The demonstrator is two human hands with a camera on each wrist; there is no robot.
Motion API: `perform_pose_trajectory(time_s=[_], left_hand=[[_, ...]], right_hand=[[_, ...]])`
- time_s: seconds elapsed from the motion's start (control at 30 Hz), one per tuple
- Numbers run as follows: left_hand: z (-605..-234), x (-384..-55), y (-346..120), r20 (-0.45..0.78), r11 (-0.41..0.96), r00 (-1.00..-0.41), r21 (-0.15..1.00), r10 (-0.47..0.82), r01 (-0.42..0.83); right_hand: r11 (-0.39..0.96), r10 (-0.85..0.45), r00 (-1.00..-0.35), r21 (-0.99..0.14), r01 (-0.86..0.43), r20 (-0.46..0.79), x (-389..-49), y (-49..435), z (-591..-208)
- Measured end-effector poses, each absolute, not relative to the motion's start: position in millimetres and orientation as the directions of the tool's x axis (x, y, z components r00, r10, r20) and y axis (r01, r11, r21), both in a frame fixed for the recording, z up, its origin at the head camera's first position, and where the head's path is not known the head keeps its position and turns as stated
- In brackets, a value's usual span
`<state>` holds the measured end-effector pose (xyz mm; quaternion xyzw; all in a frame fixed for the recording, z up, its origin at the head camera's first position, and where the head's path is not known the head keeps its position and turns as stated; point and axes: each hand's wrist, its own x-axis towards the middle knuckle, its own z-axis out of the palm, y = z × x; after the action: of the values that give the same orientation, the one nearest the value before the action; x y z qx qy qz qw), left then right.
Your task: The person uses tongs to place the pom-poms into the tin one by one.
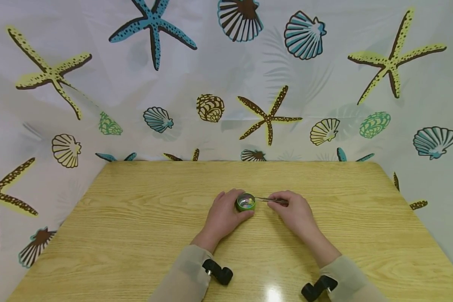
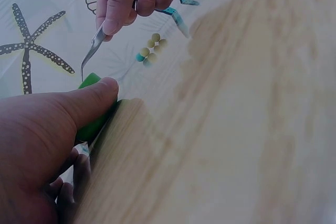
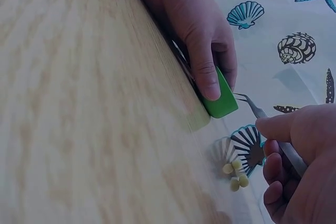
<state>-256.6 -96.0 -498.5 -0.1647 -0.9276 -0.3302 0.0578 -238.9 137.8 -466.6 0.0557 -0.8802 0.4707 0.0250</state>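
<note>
A small round green container (image 1: 245, 202) stands on the wooden table with its top uncovered and a shiny inside; small bits inside are too tiny to tell. My left hand (image 1: 226, 214) grips it from the left, thumb along the near side. My right hand (image 1: 295, 209) pinches a pair of metal tweezers (image 1: 266, 200), their tips pointing left to the container's rim. In the right wrist view the tweezers (image 3: 254, 109) have bent, slightly parted tips just beside the green wall (image 3: 224, 100). Whether anything is between the tips cannot be made out.
The wooden table (image 1: 136, 235) reaches back to a white cloth (image 1: 226, 138) printed with starfish and shells, which also hangs at both sides. Black mounts (image 1: 219, 272) sit on both sleeves.
</note>
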Motion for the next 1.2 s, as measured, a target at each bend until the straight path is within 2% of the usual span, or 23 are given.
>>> perform_pose_trajectory(time_s=[0.27, 0.8, 1.2], left_hand=[[-499, -256, -96, 0.222, 0.725, -0.938, 0.595, 0.266, 0.347], [-499, -257, -95, 0.222, 0.732, -0.94, 0.589, 0.261, 0.342], [-497, -255, -95, 0.238, 0.724, -0.934, 0.591, 0.265, 0.356]], right_hand=[[0.562, -0.067, -0.991, -0.817, -0.13, 0.112, -240, 141, -465], [0.554, -0.003, -0.998, -0.83, -0.059, 0.07, -250, 172, -466], [0.579, -0.043, -0.998, -0.813, -0.067, 0.051, -251, 194, -473]])
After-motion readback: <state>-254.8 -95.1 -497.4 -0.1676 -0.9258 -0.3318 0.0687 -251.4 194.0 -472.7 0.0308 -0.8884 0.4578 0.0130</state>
